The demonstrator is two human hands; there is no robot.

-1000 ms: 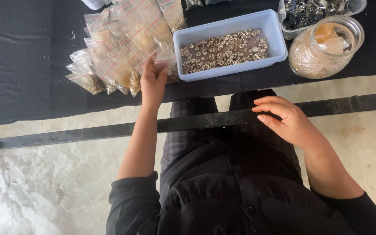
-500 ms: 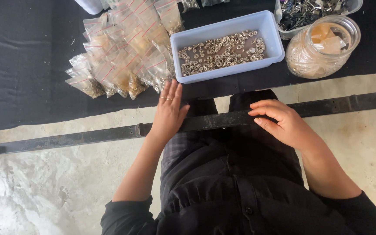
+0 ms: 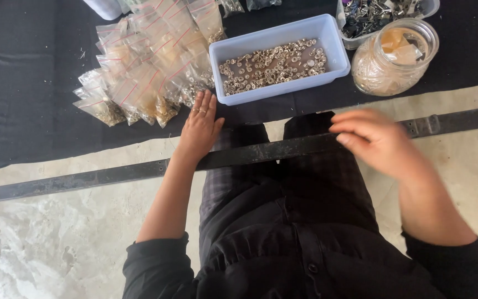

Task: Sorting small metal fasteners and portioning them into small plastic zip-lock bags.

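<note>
We see a long dark belt lying across the lap, its long axis running left to right, with the left hand laid flat and open on it and the right hand, blurred, fingers loosely curled and empty, just over it. Beyond the hands, a pale-blue tray holds small metal rings, a glass jar holds more hardware, and small plastic bags lie heaped on the black cloth.

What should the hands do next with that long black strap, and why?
Probably the right hand should settle on the black strap across the lap; it hovers blurred just above it, while the left hand already lies flat on the strap, near the tray of metal rings.
</note>
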